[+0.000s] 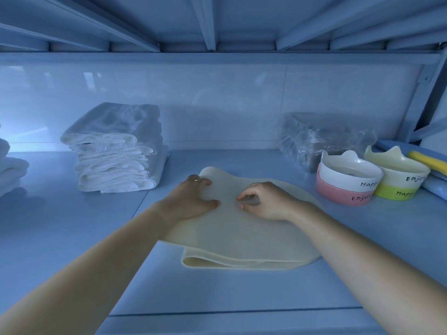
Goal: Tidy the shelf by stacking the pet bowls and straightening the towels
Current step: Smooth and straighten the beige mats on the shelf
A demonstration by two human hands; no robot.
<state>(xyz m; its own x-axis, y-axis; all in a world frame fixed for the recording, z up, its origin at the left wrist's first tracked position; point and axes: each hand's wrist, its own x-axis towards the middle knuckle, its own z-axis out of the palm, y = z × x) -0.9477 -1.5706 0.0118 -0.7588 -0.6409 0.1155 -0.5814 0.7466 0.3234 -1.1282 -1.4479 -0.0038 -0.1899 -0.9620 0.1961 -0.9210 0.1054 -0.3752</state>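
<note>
A cream folded towel [244,240] lies flat on the shelf in front of me. My left hand [191,200] rests on its far left part, fingers spread and curled at the lifted far corner. My right hand [266,201] presses on the towel's middle with fingers bent, holding nothing. A stack of white folded towels [116,153] stands to the left. At the right, a white bowl sits in a pink bowl [346,180], and a cream bowl sits in a green bowl [399,177].
A plastic-wrapped dark package [316,136] lies behind the bowls. A yellow and blue item [430,160] is at the far right by the shelf post. More white cloth [9,165] shows at the left edge. The upper shelf hangs low overhead.
</note>
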